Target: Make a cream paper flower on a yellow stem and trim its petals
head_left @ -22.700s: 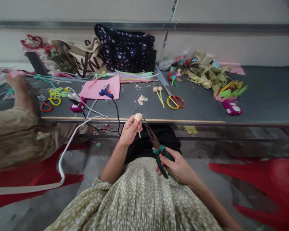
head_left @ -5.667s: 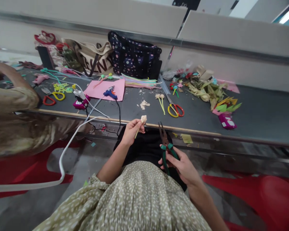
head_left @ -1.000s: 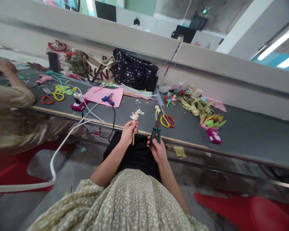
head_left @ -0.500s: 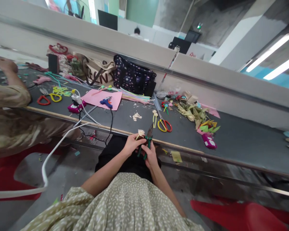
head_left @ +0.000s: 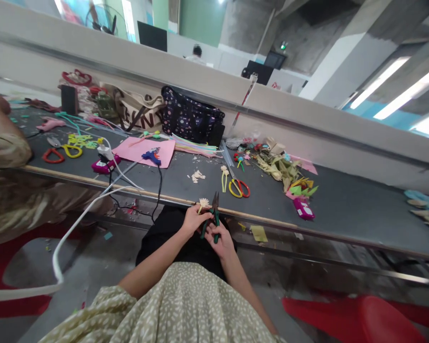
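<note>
My left hand (head_left: 193,222) pinches a small cream flower (head_left: 203,203) by its pale stem, just off the table's front edge. My right hand (head_left: 222,242) holds green-handled pliers (head_left: 216,218), their dark jaws pointing up and slightly parted, the handles spread apart. The left fingertips come close to the pliers; whether they touch them I cannot tell. Beyond my hands on the table lie a similar cream flower with yellowish stems (head_left: 224,178), scissors with yellow and red handles (head_left: 239,187) and a small heap of cream pieces (head_left: 198,176).
A blue glue gun (head_left: 152,156) rests on a pink sheet (head_left: 134,148). Its black cord hangs over the edge near a magenta power strip (head_left: 103,165). Dried husks (head_left: 280,166) and a magenta box (head_left: 303,208) sit at right. A co-worker's arm (head_left: 5,147) is at far left.
The pliers have turned a little more upright, with jaws and handles spread wider, and the right fingers have loosened around them. The flower stays in my left hand. The whole view has shifted slightly.
</note>
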Available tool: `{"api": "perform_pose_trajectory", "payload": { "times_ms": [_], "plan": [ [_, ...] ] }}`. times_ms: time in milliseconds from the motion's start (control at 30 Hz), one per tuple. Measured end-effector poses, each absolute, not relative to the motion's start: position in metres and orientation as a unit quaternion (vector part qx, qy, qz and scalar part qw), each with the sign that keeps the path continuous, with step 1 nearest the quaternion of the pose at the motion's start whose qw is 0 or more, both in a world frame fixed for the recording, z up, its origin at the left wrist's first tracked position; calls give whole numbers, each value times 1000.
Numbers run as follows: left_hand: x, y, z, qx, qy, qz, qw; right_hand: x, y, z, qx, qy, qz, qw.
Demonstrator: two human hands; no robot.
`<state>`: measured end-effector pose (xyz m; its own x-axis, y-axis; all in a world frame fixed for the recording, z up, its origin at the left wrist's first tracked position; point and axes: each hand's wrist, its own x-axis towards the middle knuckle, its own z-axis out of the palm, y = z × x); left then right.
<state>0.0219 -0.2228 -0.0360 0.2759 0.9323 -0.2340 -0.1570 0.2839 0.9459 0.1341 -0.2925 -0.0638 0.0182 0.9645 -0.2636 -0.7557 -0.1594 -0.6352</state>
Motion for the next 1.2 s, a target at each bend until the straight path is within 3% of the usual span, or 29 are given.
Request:
{"api": "perform_pose_trajectory", "payload": {
  "times_ms": [300,633,933,1200],
  "plan": [
    [-4,-205,-24,445,367,476,664,143,-295,-67,-341,-168,700,604],
    [-17,-217,16,427,305,567,634,141,-336,-19,-394,-391,532,639],
    [-19,-219,14,410,262,614,621,134,-349,-10,-533,-620,299,493],
    [-23,-217,8,385,241,629,631,131,-352,-8,-534,-634,251,500]
  ]
}}
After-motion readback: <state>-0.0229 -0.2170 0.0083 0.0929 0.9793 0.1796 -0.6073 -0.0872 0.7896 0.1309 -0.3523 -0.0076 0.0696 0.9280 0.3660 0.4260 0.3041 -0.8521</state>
